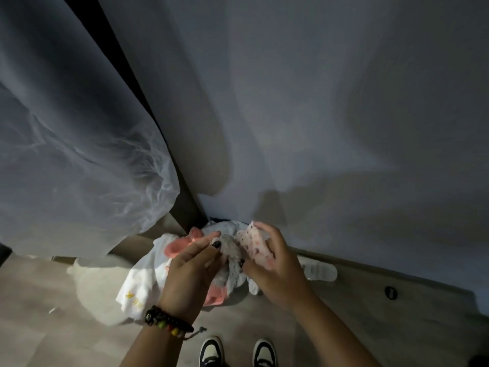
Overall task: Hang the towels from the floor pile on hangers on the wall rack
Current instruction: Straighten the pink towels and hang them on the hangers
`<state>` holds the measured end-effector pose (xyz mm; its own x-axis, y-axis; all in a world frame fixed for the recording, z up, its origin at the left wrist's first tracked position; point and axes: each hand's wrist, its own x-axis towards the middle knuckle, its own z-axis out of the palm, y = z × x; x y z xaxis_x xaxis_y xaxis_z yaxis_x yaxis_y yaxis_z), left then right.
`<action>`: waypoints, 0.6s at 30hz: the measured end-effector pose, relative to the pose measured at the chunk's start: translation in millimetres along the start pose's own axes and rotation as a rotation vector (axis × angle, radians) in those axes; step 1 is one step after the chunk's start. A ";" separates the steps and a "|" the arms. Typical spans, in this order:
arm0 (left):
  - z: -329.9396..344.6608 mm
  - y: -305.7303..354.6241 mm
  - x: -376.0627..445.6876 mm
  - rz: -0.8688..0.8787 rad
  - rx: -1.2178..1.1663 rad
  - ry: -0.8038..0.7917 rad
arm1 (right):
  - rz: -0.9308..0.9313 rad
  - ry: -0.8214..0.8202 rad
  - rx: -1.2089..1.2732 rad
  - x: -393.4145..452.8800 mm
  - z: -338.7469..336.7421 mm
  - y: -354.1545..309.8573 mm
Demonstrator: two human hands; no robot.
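A pile of towels point(148, 276) lies on the floor by the wall, white and coral pieces among them. My left hand point(190, 271) and my right hand point(275, 266) are together just above the pile. Between them I hold a small towel point(252, 241), pink-and-white with spots on one side and grey on the other. My right hand grips its spotted end and my left hand pinches its grey part. No hanger and no wall rack are in view.
A sheer white curtain point(79, 154) hangs at the left, in front of a dark frame. The plain wall point(317, 115) fills the view ahead. A white plastic object point(320, 271) lies along the skirting at the right. My two shoes point(236, 352) stand on the wooden floor.
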<state>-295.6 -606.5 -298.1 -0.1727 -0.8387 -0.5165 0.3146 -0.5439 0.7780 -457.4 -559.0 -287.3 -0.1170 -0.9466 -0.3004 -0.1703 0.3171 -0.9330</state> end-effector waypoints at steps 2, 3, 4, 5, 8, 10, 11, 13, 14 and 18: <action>13.7 9.4 -28.6 0.036 -0.030 -0.039 | -0.113 -0.043 -0.103 -18.2 -12.7 -13.1; 19.0 12.6 -41.7 0.060 -0.038 -0.060 | -0.168 -0.054 -0.162 -26.7 -18.6 -18.9; 24.1 15.5 -54.1 0.086 -0.041 -0.087 | -0.217 -0.055 -0.219 -34.6 -23.5 -24.3; 27.9 18.0 -65.4 0.112 -0.047 -0.109 | -0.262 -0.044 -0.266 -42.0 -27.3 -29.5; 35.3 25.2 -95.3 0.173 -0.035 -0.165 | -0.322 0.052 -0.379 -65.2 -32.7 -43.3; 35.8 27.2 -111.7 0.214 0.056 -0.180 | -0.338 0.129 -0.457 -81.0 -32.2 -52.1; 35.4 28.2 -117.8 0.234 0.123 -0.170 | -0.348 0.163 -0.475 -88.4 -32.1 -55.9; 33.5 28.2 -128.7 0.293 0.276 -0.160 | -0.380 0.226 -0.473 -102.7 -30.9 -60.8; 32.4 27.7 -134.6 0.337 0.353 -0.168 | -0.397 0.255 -0.468 -110.6 -29.8 -63.8; 21.9 19.9 -161.2 0.472 0.597 -0.193 | -0.409 0.331 -0.475 -146.3 -19.6 -72.2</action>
<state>-281.9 -482.8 -191.5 -0.3215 -0.9453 -0.0551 -0.1505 -0.0065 0.9886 -447.2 -442.2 -172.1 -0.2306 -0.9519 0.2016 -0.6638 0.0025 -0.7479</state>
